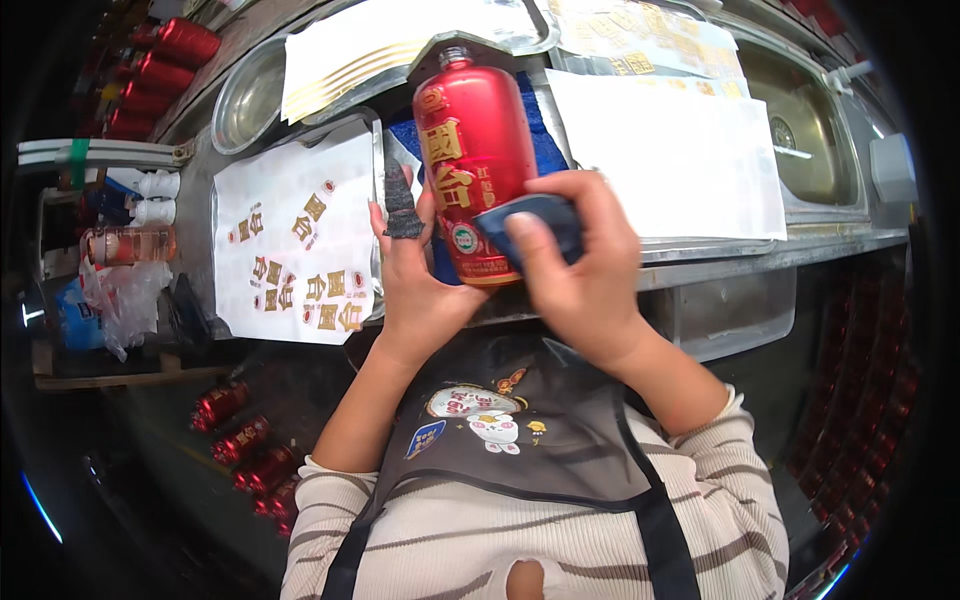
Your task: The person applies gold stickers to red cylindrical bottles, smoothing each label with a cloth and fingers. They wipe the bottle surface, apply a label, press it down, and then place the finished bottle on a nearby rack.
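Observation:
A shiny red bottle [505, 130] with raised gold characters and a round green-and-white mark lies tilted in front of me, its open threaded neck pointing away. My left hand [415, 280] holds it from the left and below. Black tape wraps one of that hand's fingers, and part of the hand is hidden behind the bottle. My right hand [590, 270] grips a dark blue-grey flat pad [550, 228] between thumb and fingers. The pad presses against the lower right of the bottle's front, beside the small gold lettering.
On the left, a tray holds a white sheet [235, 200] with gold character stickers. White sheets [680, 170] lie to the right, before a metal sink [800, 130]. A blue cloth [548, 140] is under the bottle, and a metal bowl [250, 95] stands far left. Red bottles [245, 440] stand below left.

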